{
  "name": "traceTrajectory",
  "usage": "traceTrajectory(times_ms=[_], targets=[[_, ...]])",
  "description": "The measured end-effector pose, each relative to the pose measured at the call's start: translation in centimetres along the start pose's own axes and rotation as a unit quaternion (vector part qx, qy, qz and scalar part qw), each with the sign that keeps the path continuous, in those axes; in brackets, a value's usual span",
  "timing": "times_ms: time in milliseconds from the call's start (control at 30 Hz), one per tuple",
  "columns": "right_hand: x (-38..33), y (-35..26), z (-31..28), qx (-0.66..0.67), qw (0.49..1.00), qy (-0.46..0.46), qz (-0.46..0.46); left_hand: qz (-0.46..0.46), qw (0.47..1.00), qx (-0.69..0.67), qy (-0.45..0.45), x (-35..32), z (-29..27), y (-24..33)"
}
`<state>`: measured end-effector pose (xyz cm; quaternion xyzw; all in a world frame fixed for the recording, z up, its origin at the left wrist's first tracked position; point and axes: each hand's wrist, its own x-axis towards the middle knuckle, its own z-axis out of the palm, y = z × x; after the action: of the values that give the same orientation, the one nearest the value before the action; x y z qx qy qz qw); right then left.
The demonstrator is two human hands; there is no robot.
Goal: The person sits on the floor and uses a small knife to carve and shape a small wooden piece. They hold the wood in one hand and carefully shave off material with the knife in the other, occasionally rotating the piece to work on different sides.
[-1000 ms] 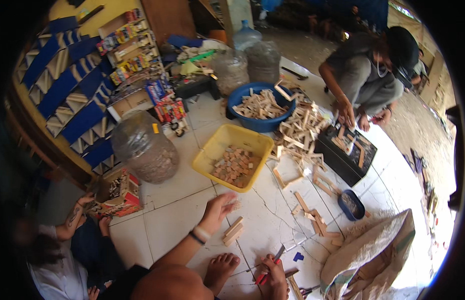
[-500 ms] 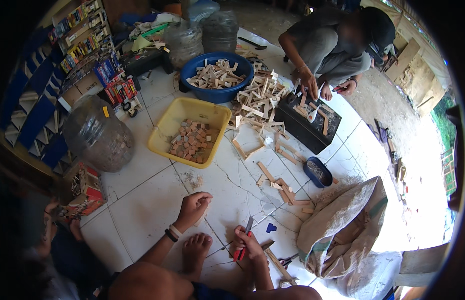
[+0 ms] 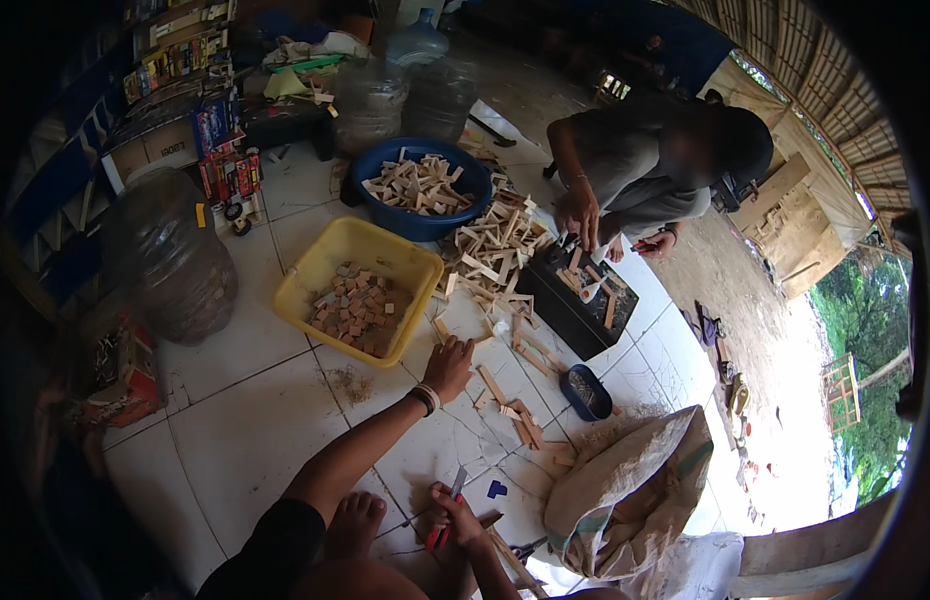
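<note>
White floor tiles (image 3: 235,440) spread under me, strewn with offcuts. Judging by the heaped blue round plastic basin (image 3: 370,175) and the yellow square plastic tub (image 3: 315,270) of small brown blocks, much wood seems sorted already, though a loose pile of pale wooden sticks (image 3: 495,245) lies unsorted. My left hand (image 3: 449,366) reaches out flat, fingers loosely spread, touching sticks by the tub's corner. My right hand (image 3: 463,515) is closed around a red-handled cutter knife (image 3: 447,510) near my foot; its long axis runs up-and-right, blade pointing away from me.
</note>
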<state>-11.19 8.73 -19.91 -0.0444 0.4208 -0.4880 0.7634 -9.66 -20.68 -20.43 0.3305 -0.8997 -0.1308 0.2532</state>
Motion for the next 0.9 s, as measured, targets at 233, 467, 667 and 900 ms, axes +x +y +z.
traceTrajectory(times_ms=[233,467,667,900], targets=[[-0.2,0.5,0.2,-0.003,1.0,-0.004,-0.019,-0.046,0.998,-0.038,0.025,-5.8,-0.9,1.8],[-0.7,0.4,1.2,0.064,0.997,0.01,-0.042,-0.073,0.959,-0.21,0.177,-8.3,-7.5,5.6],[-0.3,1.1,0.9,-0.003,0.995,0.049,-0.086,-0.124,0.916,-0.333,0.185,-8.2,-14.2,6.8],[-2.0,-3.0,4.3,-0.218,0.948,0.174,-0.152,-0.189,0.846,-0.496,0.052,-12.0,-17.7,9.2]])
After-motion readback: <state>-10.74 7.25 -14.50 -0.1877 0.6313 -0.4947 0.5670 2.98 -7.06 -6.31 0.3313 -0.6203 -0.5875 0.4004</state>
